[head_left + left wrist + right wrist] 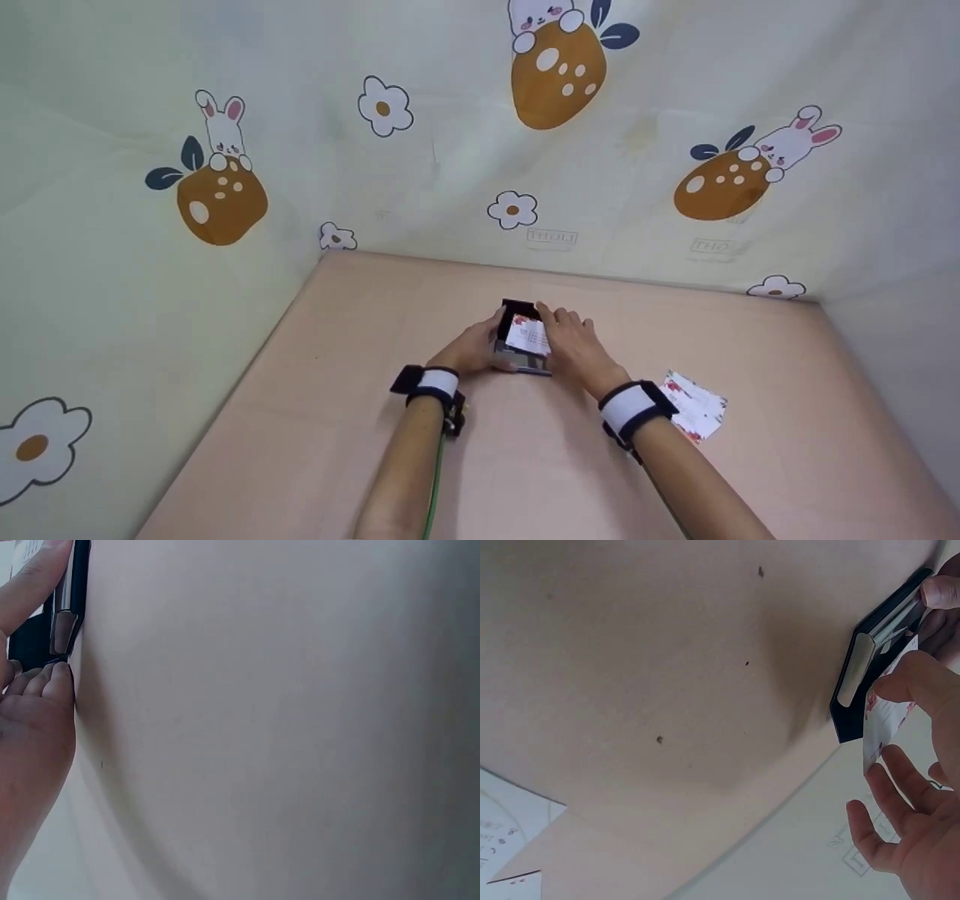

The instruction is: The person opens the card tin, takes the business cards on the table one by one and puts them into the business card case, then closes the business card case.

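Note:
A black and silver card case [523,361] stands open over the table in the head view. My left hand [472,348] grips it by its left side, with the thumb on the silver part; the left wrist view shows the fingers at the edge of the case [66,634]. A white card with red flowers [527,335] lies over the dark inside of the case. My right hand [579,349] pinches this card between thumb and fingers. In the right wrist view the card [883,724] stands tilted against the case [851,686], and the other fingers spread away from it.
More white flowered cards [696,405] lie overlapping on the pink tabletop [337,450], beside the right wrist. Pale printed cloth walls [435,172] rise behind the table and at both sides. A green cable [435,487] runs along the left forearm.

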{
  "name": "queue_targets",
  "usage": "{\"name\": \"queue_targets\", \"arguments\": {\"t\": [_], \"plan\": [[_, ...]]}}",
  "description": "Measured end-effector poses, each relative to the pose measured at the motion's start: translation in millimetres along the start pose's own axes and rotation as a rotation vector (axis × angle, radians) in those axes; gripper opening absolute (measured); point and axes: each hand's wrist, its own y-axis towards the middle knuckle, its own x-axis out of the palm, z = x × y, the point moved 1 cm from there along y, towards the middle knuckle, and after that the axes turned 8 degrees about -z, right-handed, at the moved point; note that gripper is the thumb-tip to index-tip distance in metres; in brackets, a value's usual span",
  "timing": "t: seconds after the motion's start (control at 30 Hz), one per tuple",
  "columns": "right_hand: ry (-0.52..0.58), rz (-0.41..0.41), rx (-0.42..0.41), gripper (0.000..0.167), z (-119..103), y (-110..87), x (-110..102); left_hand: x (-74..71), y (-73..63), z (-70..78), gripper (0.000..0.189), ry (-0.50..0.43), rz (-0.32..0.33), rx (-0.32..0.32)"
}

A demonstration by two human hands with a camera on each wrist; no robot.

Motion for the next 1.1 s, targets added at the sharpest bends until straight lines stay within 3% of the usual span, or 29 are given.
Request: {"name": "queue_targets", "arguments": {"t": [0.33,0.57,0.73,1.1], "plan": [[-0.004,0.002,-0.09,0.077,-1,6.3,2,-2.1,0.4,-3.6,0.113,0.023,-0.005,0.035],[-0.007,-0.014,-0.121,0.067,-2,12.6,1,-0.8,0.2,-2.1,0.113,0.005,-0.004,-0.03],[-0.027,-0.016,-0.142,0.053,-2,13.2,3,0.4,0.4,-1.5,0.113,-0.006,-0.003,-0.032],[-0.017,-0.09,-0.132,0.041,-1,15.7,2,0.5,-1.1,0.7,0.113,-0.02,0.001,-0.055]]}}
